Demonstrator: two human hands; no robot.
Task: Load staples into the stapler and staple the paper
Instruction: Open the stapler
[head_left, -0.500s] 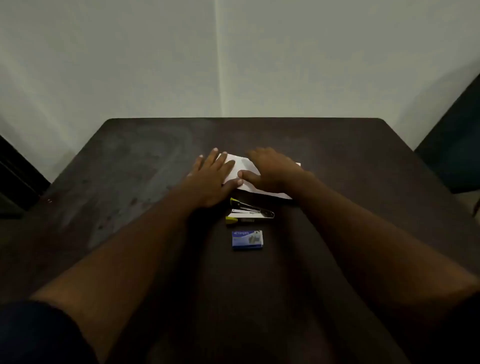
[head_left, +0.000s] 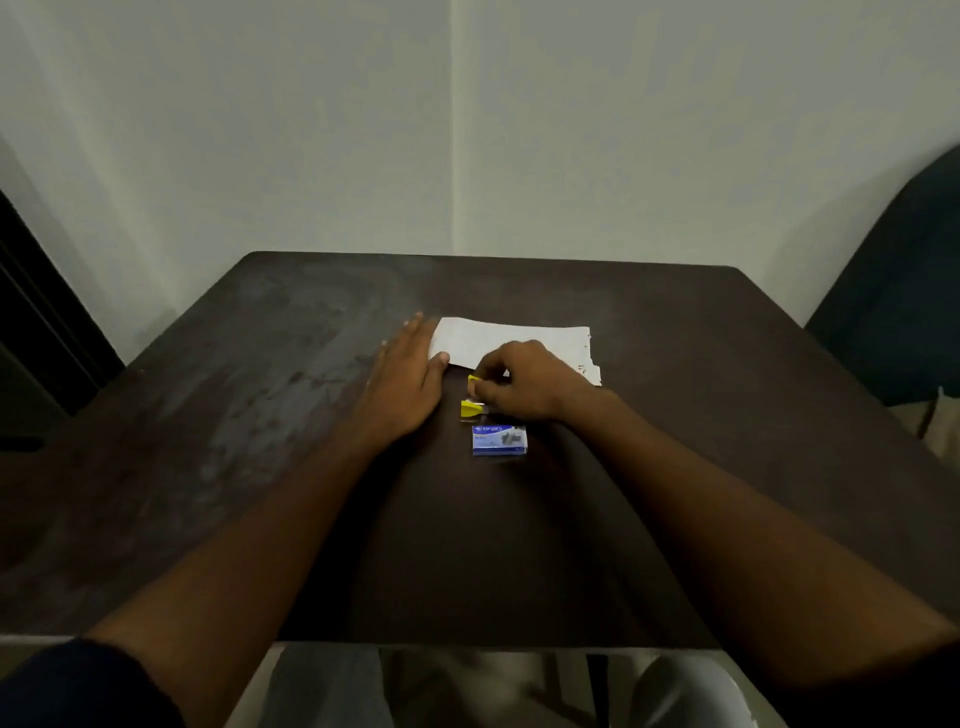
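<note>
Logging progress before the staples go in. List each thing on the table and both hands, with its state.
paper: flat on the table, near edge under the right hand.
stapler: on the table, mostly hidden, gripped by the right hand.
staple box: closed, untouched.
left hand: open, flat, thumb at the paper's edge.
right hand: fingers curled on the stapler.

head view: worn on the person's head | faces forward and down over the dark counter (head_left: 260, 395) | wide angle, near, both forearms reach in from below | pale wall corner (head_left: 451, 130) beyond
</note>
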